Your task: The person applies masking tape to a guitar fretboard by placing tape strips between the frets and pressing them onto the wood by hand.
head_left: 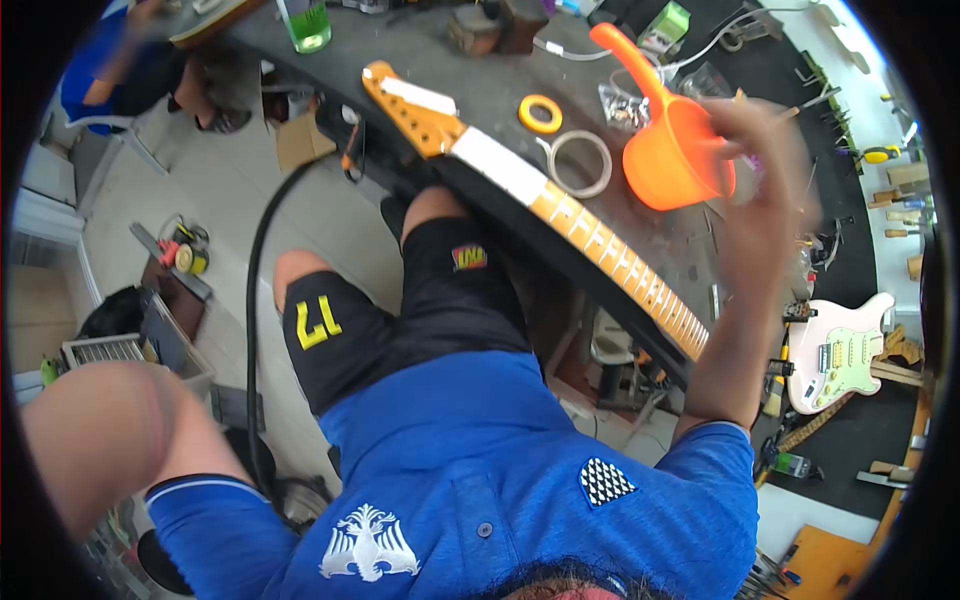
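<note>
My right hand [755,160] is raised over the right side of the workbench. Its fingers are curled and smeared by motion, so I cannot make out whether anything is in them. Just beside it, partly overlapped in view, is an orange plastic dipper [668,150] with a long handle. A guitar neck [610,250] lies along the bench's near edge, white strips covering part of its headstock and upper fingerboard. Its lower end passes close to my right forearm. Of my left arm [110,440] only a bent part shows at lower left; the hand is out of view.
A yellow tape roll [540,114] and a pale tape roll [580,163] lie beside the neck. A green bottle [307,25] stands at the far left of the bench [400,40]. A pink guitar body [838,352] is at right. A black hose [254,330] runs across the floor.
</note>
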